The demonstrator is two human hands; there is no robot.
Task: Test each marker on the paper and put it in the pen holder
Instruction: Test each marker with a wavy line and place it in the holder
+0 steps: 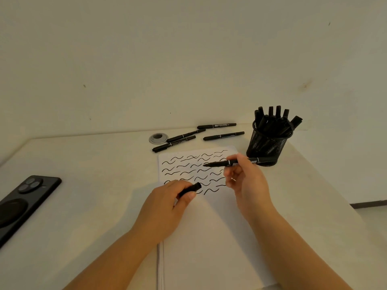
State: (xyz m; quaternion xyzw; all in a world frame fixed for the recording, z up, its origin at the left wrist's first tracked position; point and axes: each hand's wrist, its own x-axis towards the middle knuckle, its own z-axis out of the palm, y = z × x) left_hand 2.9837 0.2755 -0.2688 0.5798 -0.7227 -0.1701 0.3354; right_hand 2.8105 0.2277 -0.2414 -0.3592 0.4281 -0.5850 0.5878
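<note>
- Phone (23, 203): a dark handset lying camera side up at the left edge of the table (94, 164), well apart from both hands.
- Left hand (167, 208): the grip is narrow, with fingers and thumb curled round a black marker cap (191, 189); the cap's open end points right, over the lower rows of scribbles.
- Paper (209, 237): a white sheet lying under both hands; its far part carries rows of short black wavy test strokes.
- Loose markers (180, 139): four black markers lie on the table beyond the paper, the left two beside a round grey grommet (158, 138). Their barrels bear white labels, too small to read.
- Right hand (245, 178): the grip is closed on an uncapped black marker (230, 163), pinched mid-barrel between thumb and fingers. The marker lies nearly level above the paper, its tip pointing left toward the cap and apart from it. Its white barrel print cannot be read.
- Pen holder (268, 147): a black mesh cup just beyond the right hand, at the paper's far right corner, packed with upright black markers.
</note>
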